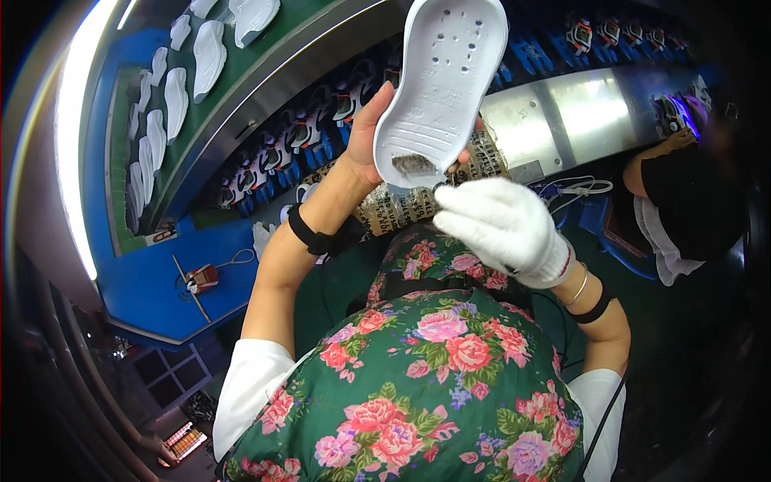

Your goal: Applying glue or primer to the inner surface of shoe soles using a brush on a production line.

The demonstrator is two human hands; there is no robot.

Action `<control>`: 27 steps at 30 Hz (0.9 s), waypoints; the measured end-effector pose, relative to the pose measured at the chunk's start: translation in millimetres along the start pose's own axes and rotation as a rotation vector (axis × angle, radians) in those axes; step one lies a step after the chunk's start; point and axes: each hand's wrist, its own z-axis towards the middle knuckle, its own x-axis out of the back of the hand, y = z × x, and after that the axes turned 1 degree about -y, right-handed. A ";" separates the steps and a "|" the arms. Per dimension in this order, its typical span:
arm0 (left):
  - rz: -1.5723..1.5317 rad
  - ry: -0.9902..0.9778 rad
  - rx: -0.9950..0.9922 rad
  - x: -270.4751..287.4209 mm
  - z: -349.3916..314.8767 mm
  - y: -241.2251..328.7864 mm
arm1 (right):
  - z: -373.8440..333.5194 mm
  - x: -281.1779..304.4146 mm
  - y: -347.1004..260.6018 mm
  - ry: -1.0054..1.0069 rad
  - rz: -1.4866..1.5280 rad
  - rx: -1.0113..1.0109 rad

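My bare left hand grips a white shoe sole by its edge, thumb on the left side and fingertips showing at the right. The sole is tilted up, its small holes at the far end and its heel end toward me. In a white knitted glove, my right hand is closed round a brush, of which only a dark tip of the handle shows. The brush's grey-brown bristles touch the inside of the heel.
Several white soles lie on a green belt at left. Behind my hands, white-and-orange shoe parts sit on blue holders. A blue table carries a small red box and a stick. Another person works at right.
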 end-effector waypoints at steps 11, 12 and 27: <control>-0.032 -0.147 0.023 15.4 15.9 2.6 | 0.9 -3.4 -5.3 0.111 0.390 -0.373; -0.030 -0.152 0.023 17.5 16.9 1.8 | -1.4 -3.4 -5.3 0.126 0.559 -0.462; -0.165 0.167 -0.001 4.1 0.6 -51.6 | 10.5 38.7 38.3 0.248 -0.148 -0.431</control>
